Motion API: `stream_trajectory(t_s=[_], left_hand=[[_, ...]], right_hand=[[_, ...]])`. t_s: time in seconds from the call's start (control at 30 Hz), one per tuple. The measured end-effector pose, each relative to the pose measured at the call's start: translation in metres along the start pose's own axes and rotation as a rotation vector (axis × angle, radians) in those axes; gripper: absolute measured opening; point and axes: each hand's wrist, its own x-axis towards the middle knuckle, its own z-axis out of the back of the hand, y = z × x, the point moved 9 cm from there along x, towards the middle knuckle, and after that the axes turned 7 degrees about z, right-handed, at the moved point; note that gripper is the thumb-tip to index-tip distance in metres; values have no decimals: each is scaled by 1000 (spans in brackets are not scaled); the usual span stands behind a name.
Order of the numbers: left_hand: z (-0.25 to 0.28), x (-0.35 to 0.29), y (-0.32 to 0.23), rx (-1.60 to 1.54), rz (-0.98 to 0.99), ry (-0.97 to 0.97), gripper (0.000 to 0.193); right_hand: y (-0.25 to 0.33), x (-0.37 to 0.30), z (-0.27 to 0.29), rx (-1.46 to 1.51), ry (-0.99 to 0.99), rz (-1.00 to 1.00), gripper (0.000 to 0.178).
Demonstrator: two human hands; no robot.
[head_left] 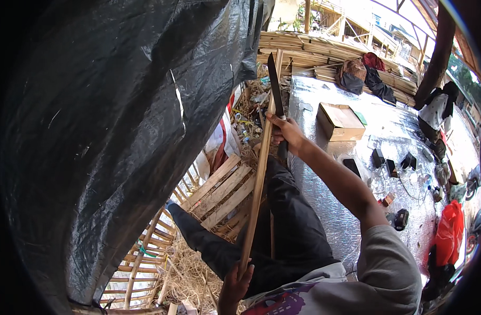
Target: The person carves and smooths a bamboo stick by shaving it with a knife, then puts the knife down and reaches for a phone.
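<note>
A long bamboo strip (260, 181) runs slantwise across my lap and reaches up past the edge of the foil-covered surface. Its lower end is held in my left hand (236, 286), whose fingers close round it near my waist. My right hand (287, 131) grips the handle of a machete (275, 84) with a long dark blade. The blade points away from me and lies along the strip's far part. Thumb and fingers of the right hand touch the strip or sit close against it; the exact contact is partly hidden.
A black plastic sheet (119, 131) hangs at my left. On the silver foil surface (316, 184) stands an open cardboard box (341, 122), with several small dark devices beyond my forearm. Bamboo strips (303, 47) are stacked at the far side. Shavings (190, 275) and wooden slats (219, 191) lie below.
</note>
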Motion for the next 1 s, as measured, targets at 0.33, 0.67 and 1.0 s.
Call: stream_trajectory(t_s=[0.33, 0.67, 1.0], left_hand=[[28, 5, -41, 64, -103, -95, 26], [19, -9, -64, 142, -414, -172, 21], [-8, -36, -97, 338, -488, -336, 16]], right_hand=[[-33, -128, -109, -223, 427, -153, 27], [85, -162, -124, -1420, 551, 696, 39], [82, -142, -100, -1831, 554, 510, 28]])
